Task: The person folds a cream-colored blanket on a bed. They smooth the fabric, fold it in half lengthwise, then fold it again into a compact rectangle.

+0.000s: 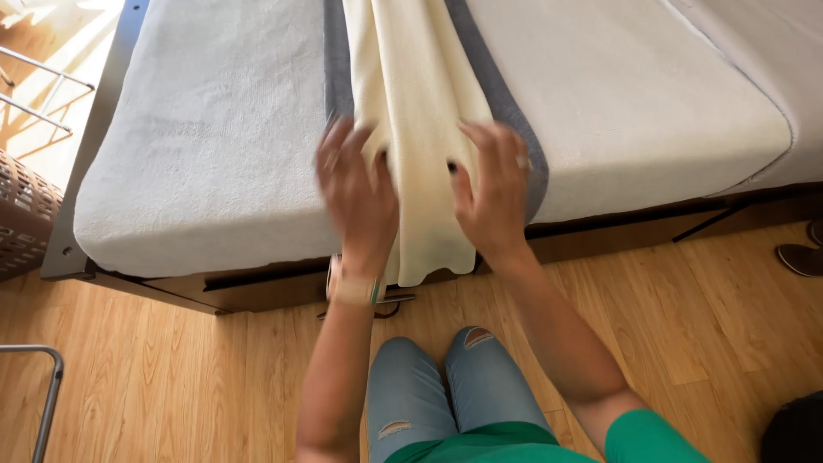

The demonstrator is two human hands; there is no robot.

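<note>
One soft cream cloth [411,129], bunched lengthwise, draped over mattress [206,154] edge.

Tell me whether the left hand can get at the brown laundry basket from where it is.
Probably not: the left hand is on the cream cloth at the mattress edge, and the basket stands far off past the bed's corner.

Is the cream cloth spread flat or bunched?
Bunched: the cream cloth is gathered into lengthwise folds between left hand and right hand, its end overhanging the mattress.

Mattress [214,154] sides free; basket [26,214] far left
</note>
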